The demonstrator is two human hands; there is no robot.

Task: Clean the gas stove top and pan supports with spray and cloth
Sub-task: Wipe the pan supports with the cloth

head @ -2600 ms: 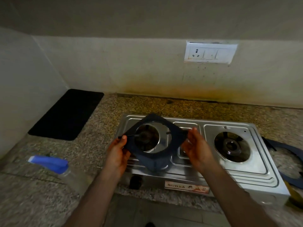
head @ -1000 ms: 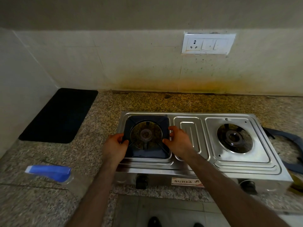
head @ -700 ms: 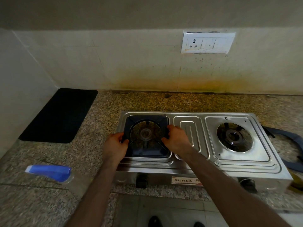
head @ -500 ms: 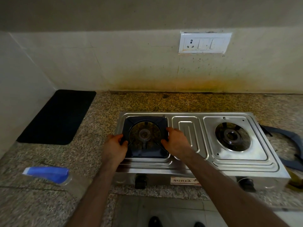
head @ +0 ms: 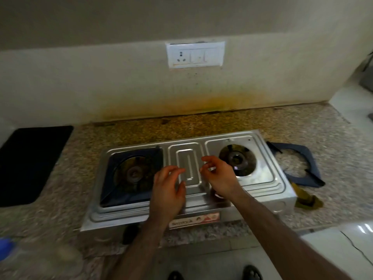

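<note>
Over the steel stove (head: 278,190), left hand (head: 168,188) and right hand (head: 219,175) hover empty, fingers (head: 207,159) loosely curled apart.

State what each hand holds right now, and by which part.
Nothing is held. The left hand and right hand hover empty over the stove top, loosely curled; the pan support sits on the left burner.

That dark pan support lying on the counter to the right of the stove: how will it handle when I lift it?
The pan support looks like a rigid, dark enamelled metal frame, so it should stay stiff, not flex. Its open centre and thin prongs suggest gripping the flat outer rim. It lies flat on the granite counter, so it is unlikely to roll, though it may scrape or clatter if slid.
</note>
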